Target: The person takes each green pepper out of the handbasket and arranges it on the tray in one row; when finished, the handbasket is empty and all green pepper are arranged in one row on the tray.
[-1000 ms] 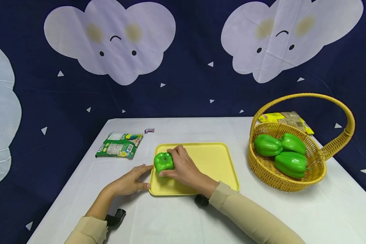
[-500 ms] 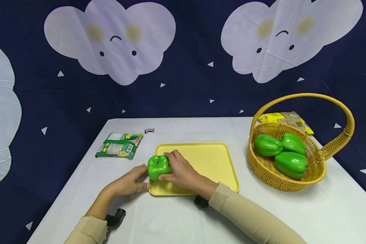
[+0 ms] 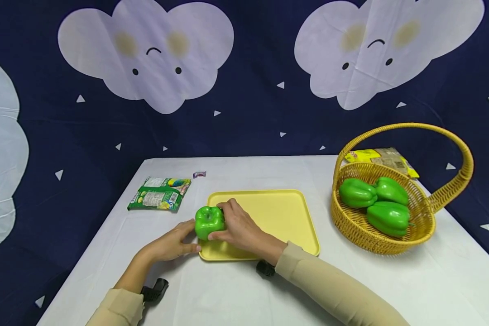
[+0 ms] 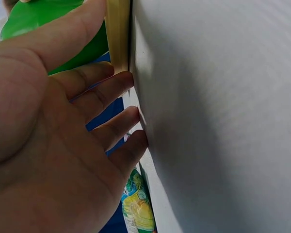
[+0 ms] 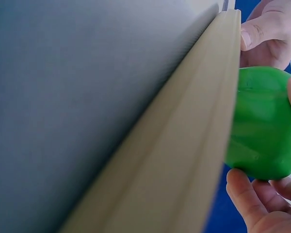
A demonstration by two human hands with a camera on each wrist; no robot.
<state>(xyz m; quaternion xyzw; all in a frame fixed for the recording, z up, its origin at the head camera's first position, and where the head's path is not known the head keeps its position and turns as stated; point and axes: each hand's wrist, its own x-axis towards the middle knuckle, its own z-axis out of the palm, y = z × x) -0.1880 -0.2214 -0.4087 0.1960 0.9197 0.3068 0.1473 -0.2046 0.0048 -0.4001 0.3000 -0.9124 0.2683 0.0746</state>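
My right hand [image 3: 242, 226] holds the pepper [image 3: 208, 224] between thumb and fingers, at the edge of the tray [image 3: 283, 217]. Just left of it, my left hand [image 3: 167, 244] has its fingers loosely spread. The basket [image 3: 360, 233] stands well right of both hands.

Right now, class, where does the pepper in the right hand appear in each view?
Head: the pepper is left of centre, between left hand and right hand.
Left wrist: top left, partly hidden by the left hand.
Right wrist: right side, about mid-height.
Shared landmark: the tray, its edge visible in all three.
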